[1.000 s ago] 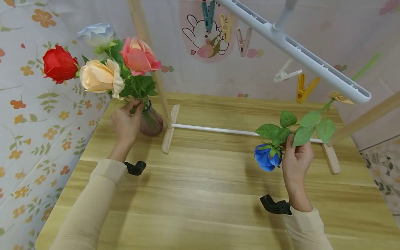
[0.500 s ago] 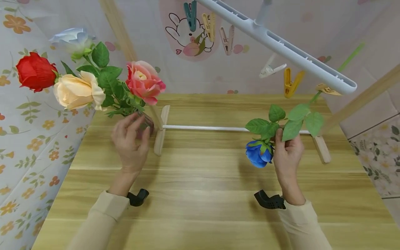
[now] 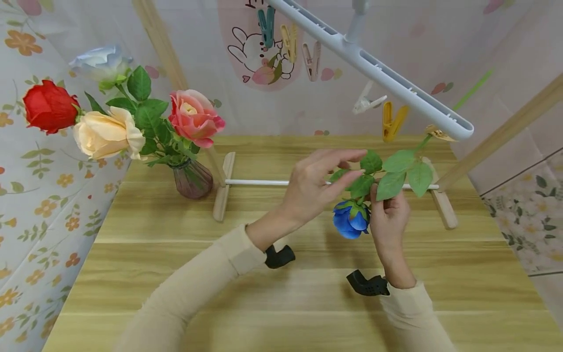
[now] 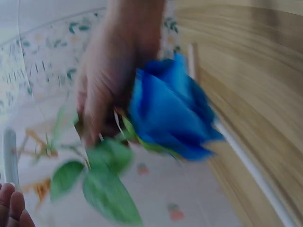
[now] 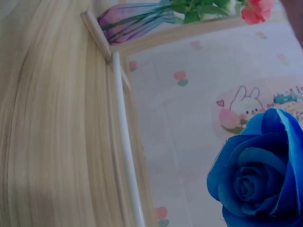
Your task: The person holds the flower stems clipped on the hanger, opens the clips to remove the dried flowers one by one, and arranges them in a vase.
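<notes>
A blue rose (image 3: pixel 351 220) hangs head down at the right of the rack, its green stem (image 3: pixel 424 143) running up to a beige clothespin (image 3: pixel 440 132) on the hanger's end. My right hand (image 3: pixel 390 215) pinches this stem just beside the flower head. Fingers apart and holding nothing, my left hand (image 3: pixel 312 181) is at the rose's leaves, its fingertips overlapping them in the head view. In the left wrist view the blue rose (image 4: pixel 173 109) is large and slightly blurred. Off to the left, a purple glass vase (image 3: pixel 193 180) holds red, cream, pink and pale blue roses.
Above the table hangs a white hanger bar (image 3: pixel 374 68) with several clothespins, including a yellow one (image 3: pixel 393 122). A wooden rack with a white crossbar (image 3: pixel 259 182) stands at the back, its right post (image 3: pixel 497 134) slanting up. Patterned cloth hangs at the left and behind.
My left hand has let go at the vase and moved right to the blue rose's leaves. My right hand keeps its pinch on the stem. The head view has shifted somewhat.
</notes>
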Demonstrator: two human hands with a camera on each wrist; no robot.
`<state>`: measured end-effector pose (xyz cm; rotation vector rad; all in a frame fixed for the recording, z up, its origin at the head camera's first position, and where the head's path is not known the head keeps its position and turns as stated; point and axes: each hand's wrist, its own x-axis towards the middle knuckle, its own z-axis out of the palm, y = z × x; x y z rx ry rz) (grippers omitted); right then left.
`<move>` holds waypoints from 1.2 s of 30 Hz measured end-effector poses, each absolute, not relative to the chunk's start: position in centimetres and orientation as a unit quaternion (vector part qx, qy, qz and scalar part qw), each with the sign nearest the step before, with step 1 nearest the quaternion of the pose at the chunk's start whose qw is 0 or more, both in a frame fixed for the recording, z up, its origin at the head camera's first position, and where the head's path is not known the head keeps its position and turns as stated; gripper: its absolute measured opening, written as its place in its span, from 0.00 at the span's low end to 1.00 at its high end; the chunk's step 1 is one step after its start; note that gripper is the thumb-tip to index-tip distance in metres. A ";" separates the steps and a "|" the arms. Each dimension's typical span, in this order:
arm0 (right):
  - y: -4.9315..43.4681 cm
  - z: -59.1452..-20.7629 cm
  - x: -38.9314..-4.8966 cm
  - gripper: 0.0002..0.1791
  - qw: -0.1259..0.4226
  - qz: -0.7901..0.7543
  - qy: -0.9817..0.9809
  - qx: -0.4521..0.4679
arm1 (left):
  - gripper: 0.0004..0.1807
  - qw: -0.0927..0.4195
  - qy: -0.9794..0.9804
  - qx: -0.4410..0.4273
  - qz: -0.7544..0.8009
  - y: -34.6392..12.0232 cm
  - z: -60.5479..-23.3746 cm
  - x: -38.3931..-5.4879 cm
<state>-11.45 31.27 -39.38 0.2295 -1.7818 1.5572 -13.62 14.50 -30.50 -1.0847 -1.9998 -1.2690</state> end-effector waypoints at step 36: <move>31.9 -40.4 -10.1 0.07 0.370 0.510 -0.774 0.068 | 0.24 0.165 -0.836 -0.244 -0.464 24.8 -27.8 -14.5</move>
